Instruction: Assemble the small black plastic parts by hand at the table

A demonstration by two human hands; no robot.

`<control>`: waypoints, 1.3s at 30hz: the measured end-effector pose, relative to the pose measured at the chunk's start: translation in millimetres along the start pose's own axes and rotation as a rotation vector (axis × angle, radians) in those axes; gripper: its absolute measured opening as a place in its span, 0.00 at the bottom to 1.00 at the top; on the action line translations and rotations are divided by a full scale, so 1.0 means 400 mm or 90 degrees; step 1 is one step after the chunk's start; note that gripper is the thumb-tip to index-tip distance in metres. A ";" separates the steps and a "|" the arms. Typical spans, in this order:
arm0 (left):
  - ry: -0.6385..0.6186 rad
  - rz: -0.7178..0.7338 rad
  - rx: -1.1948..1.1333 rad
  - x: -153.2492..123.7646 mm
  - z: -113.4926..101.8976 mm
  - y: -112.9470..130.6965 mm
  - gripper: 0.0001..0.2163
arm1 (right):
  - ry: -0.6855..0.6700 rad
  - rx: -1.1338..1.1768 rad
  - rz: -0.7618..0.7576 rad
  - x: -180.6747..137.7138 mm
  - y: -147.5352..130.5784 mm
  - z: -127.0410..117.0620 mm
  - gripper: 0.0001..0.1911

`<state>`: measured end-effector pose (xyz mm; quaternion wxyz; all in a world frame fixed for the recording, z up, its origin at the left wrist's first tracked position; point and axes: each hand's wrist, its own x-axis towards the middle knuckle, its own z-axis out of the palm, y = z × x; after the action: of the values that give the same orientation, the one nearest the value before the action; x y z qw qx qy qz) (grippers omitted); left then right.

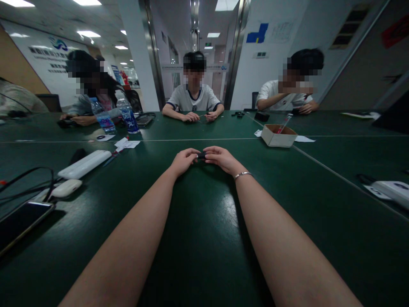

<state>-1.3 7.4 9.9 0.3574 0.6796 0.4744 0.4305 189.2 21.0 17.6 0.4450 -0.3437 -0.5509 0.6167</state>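
Both my arms stretch forward over a dark green table (198,238). Between my fingertips is a small black object (201,156), short and rounded, whose exact kind I cannot make out. My left hand (185,160) pinches its left end, where a small light spot shows. From the other side, my right hand (221,158) grips its right end, with the fingers curled over it. A silver bracelet (243,175) circles my right wrist. The fingers hide part of the object.
An open cardboard box (277,137) with a clear tube in it stands ahead right. Two water bottles (128,115) stand ahead left. A white power bank (85,164), cables and a phone (24,224) lie left. Several people sit across the table, hands busy with small items.
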 end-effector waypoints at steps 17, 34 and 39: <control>0.007 0.010 0.036 -0.006 -0.006 0.004 0.15 | -0.004 -0.002 0.004 -0.001 -0.002 0.000 0.13; 0.010 0.012 0.045 -0.003 -0.005 0.002 0.15 | -0.003 0.005 0.005 0.002 0.002 -0.003 0.13; 0.005 -0.002 0.033 -0.003 -0.006 0.004 0.15 | 0.002 0.004 0.007 0.000 -0.001 0.000 0.13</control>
<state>-3.0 5.8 12.0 0.3383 0.6866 0.4876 0.4200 189.3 20.8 18.0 0.4436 -0.3466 -0.5465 0.6200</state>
